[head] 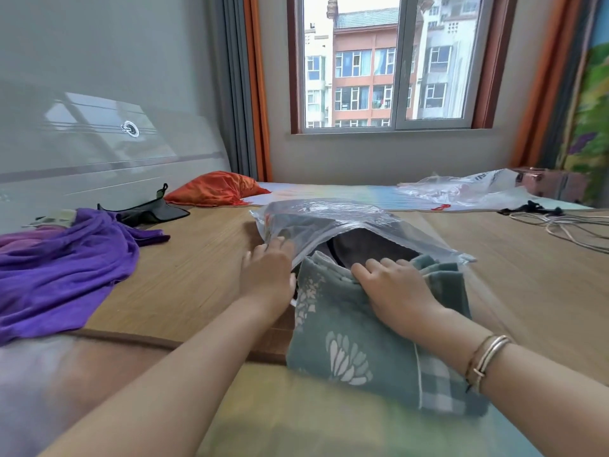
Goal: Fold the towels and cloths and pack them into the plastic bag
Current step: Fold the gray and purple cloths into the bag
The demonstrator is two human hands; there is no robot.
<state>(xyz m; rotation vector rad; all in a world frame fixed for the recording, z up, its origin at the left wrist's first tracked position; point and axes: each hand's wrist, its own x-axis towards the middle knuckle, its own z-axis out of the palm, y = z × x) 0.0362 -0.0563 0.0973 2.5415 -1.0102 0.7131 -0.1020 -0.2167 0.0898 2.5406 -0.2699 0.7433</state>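
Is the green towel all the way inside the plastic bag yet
No, only partly in. The green towel's far edge sits at the plastic bag's mouth; most still lies outside under the right hand.

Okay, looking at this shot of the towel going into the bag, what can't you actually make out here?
All in the head view:
- What already lies in the plastic bag: a dark shape, blurred by the crinkled film.
- Left hand fingertips: under the bag's edge, so its grip is unclear.
- Green towel front end: covered by the right hand.
- Cloths beneath the purple cloth: mostly covered and cut by the left edge.
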